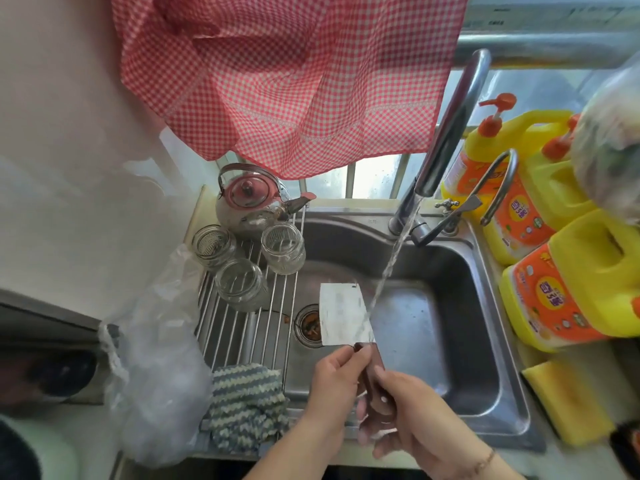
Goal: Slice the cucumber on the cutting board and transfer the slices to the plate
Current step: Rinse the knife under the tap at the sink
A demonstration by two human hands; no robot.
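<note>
A cleaver (343, 313) with a wide steel blade and a dark red-brown handle is held over the steel sink (485, 306). Water runs from the tap (450, 133) onto the blade's right edge. My right hand (412, 414) grips the handle. My left hand (334, 379) pinches the handle where it meets the blade. No cucumber, cutting board or plate is in view.
A rack (242, 327) over the sink's left side carries three glass jars (282, 247) and a kettle (252, 202). A knitted cloth (242, 403) and a plastic bag (156, 358) lie at the left. Yellow detergent bottles (571, 289) and a sponge (568, 400) stand at the right.
</note>
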